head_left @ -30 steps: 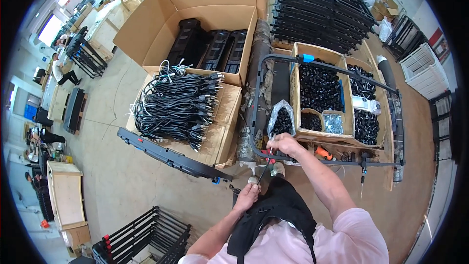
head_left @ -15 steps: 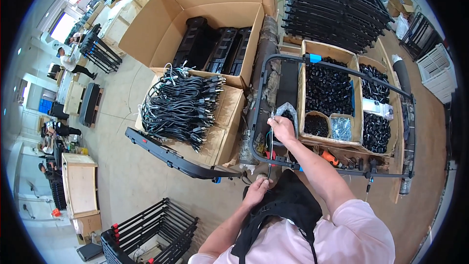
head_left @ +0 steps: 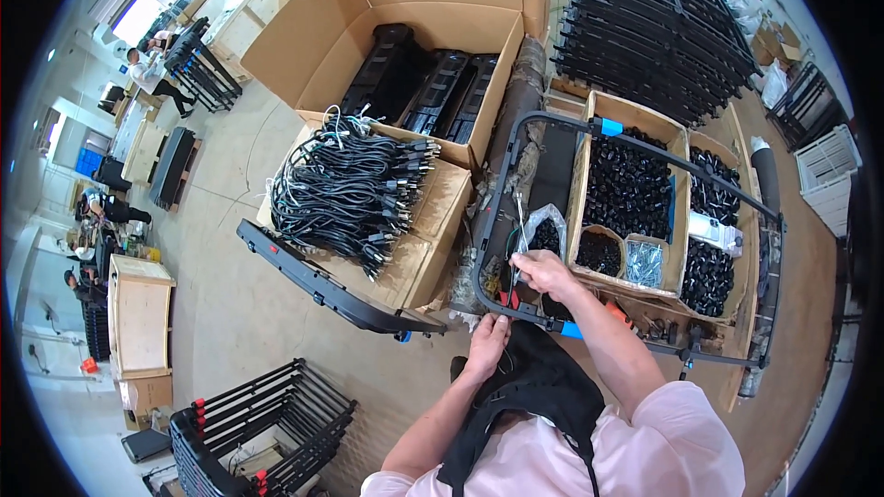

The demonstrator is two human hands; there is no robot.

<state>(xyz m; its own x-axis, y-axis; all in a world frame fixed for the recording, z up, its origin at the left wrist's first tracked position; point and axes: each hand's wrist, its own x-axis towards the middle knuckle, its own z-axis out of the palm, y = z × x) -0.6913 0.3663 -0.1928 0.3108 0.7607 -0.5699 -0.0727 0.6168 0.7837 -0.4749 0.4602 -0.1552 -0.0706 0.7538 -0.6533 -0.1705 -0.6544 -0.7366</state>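
Fingers of the right hand curled shut around something thin at the near-left corner of the black frame, looks like a white tie or wire end sticking up from the fist, too small to be sure; red-handled cutters sit just below that hand on the frame's near rail. Left hand fingers bent, pinching at the near rail, just under the right hand; what they grip is hidden. Frame: black tube loop with rounded corners, blue clips on the far and near rails, lying flat over cartons of small black parts; a clear bag of black bits is just beyond the right hand, inside the frame's left rail. Risks, as judgement: thin piece could slip from the fist if pulled at an angle, since the grip is near its end; cutters rest loose on a round rail and a knock from either wrist could drop them; the bag is close enough to be snagged and spilled. Cable bundle on the flat carton to the left is well apart.
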